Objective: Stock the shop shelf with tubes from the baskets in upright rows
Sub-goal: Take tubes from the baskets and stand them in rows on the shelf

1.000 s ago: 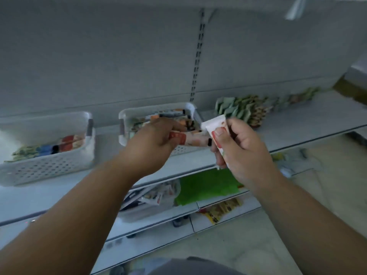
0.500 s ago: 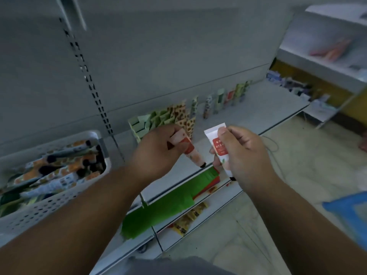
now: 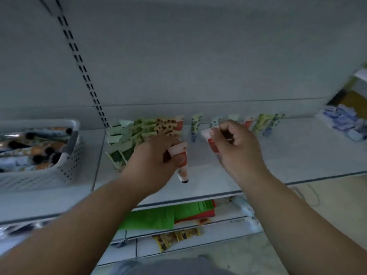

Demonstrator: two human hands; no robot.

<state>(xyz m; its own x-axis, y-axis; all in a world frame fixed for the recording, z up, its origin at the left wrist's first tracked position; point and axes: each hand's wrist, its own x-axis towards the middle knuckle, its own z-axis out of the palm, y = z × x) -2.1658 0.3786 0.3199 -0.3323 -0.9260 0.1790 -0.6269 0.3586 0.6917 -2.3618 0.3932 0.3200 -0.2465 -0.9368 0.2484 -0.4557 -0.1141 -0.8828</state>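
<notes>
The shelf (image 3: 288, 155) before me carries the stock at its back edge: a dense block of green and patterned tubes (image 3: 139, 133) standing cap-down, then a looser row of single tubes (image 3: 262, 124) running off to the right with gaps between them — I judge those gaps to be where my two pieces belong. The basket (image 3: 65, 165) sits on the shelf well to the left, tubes lying flat inside it, within reach for the next pick. My left hand (image 3: 153, 159) is closed around a pink-and-red tube (image 3: 181, 161), cap pointing down and already near upright, held just beside the dense block so it can be stood at that block's right end. My right hand (image 3: 236, 147) grips a second white-and-red tube (image 3: 211, 141) between thumb and curled fingers, raised above the shelf in front of the looser row — not yet set down.
</notes>
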